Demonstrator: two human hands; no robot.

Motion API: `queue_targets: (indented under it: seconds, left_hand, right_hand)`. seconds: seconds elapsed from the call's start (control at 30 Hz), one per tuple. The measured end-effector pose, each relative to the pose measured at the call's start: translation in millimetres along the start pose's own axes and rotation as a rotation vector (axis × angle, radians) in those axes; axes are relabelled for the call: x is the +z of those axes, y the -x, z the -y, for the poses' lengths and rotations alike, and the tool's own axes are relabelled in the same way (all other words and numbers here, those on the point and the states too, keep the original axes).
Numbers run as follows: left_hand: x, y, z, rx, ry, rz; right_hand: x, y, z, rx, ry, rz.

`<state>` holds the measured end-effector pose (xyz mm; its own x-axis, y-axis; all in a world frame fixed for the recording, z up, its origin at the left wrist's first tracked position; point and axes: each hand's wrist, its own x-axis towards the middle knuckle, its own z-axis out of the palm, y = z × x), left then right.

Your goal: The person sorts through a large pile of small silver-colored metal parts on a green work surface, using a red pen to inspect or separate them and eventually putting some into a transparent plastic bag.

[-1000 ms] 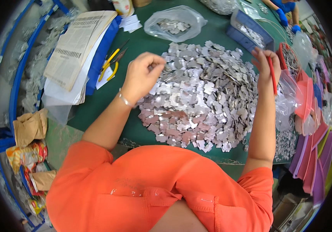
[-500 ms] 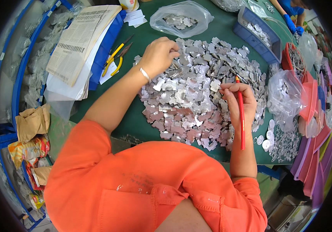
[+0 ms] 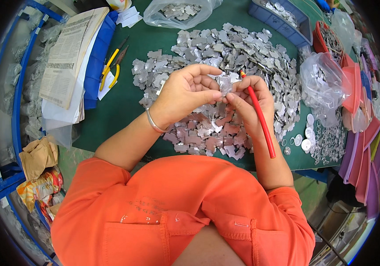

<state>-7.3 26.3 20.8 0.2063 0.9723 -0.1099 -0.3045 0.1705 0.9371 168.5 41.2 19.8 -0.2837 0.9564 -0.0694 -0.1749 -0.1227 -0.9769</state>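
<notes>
A small flat silvery metal piece [image 3: 226, 85] is held up over the middle of a broad heap of similar metal pieces [image 3: 238, 48]. My left hand [image 3: 185, 91] has its thumb at the piece's lower left and its index finger stretched by its top. From the other side, the thumb and fingers of my right hand [image 3: 253, 99] pinch the same piece. A slim red pen-like stick [image 3: 261, 117] also rests in my right hand, its yellow-banded end up between the fingers and its tail sloping down over the wrist.
Yellow-handled pliers [image 3: 109, 75] and a blue tray [image 3: 100, 60] under papers lie left. Behind the heap sit a plastic bag [image 3: 154, 17] and a blue-grey bin [image 3: 261, 17] of pieces. Rightward are another clear bag [image 3: 320, 80], metal discs [image 3: 306, 145], rings [image 3: 329, 144] and red trays [image 3: 353, 95].
Both hands have come together over the heap, my left moving right and nearer, my right moving left. A metal piece is now between them. The camera view has shifted slightly.
</notes>
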Motion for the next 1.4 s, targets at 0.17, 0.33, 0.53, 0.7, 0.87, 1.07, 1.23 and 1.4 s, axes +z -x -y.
queue_targets:
  seconds: [0.17, 0.33, 0.53, 0.7, 0.87, 1.07, 1.23, 1.4]
  left_hand:
    - [1, 0, 3, -0.03, -0.044, -0.031]
    - [2, 3, 3, -0.008, -0.07, -0.044]
    - [2, 4, 6, 0.01, -0.029, -0.044]
    - [0, 5, 7, -0.141, 0.102, -0.051]
    - [-2, 4, 11, -0.222, 0.26, -0.037]
    - [-3, 4, 9, -0.261, 0.312, -0.027]
    - [-3, 4, 14, -0.121, 0.266, 0.004]
    - [2, 6, 16, 0.117, 0.116, -0.055]
  right_hand:
    - [1, 6, -2, -0.211, 0.202, -0.015]
    - [-1, 6, -11, -0.438, 0.345, -0.038]
    - [4, 12, -1, -0.263, 0.243, -0.02]
    - [0, 7, -4, -0.209, 0.022, -0.059]
    - [-4, 7, -3, -0.124, -0.079, -0.091]
    - [-5, 10, -6, -0.176, -0.047, -0.035]
    - [-10, 7, -17, -0.454, 0.176, -0.037]
    - [-5, 9, -10, -0.332, 0.05, -0.099]
